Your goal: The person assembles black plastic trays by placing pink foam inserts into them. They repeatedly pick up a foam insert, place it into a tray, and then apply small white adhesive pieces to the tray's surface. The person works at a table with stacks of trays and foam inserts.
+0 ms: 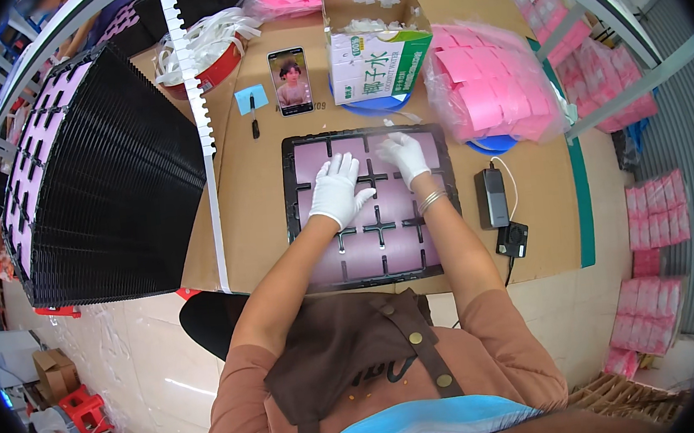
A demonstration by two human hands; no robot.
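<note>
A black tray [385,277] with cross-shaped dividers lies in front of me, its cells filled with lilac-pink sheets [330,261]. Both my hands wear white gloves. My left hand [338,191] rests flat on the sheets left of the middle, fingers stretched and thumb out to the side. My right hand [404,156] is over the upper right part of the tray, its fingers bent and drawn together. Whether a thin piece is between those fingertips I cannot make out.
A tall stack of black trays [110,181] stands at the left, beside a white notched upright [205,147]. Beyond the tray are a phone [291,82], a pen [255,127], a cardboard box [378,59] and bagged pink pieces [489,82]. A power bank [491,198] lies at the right.
</note>
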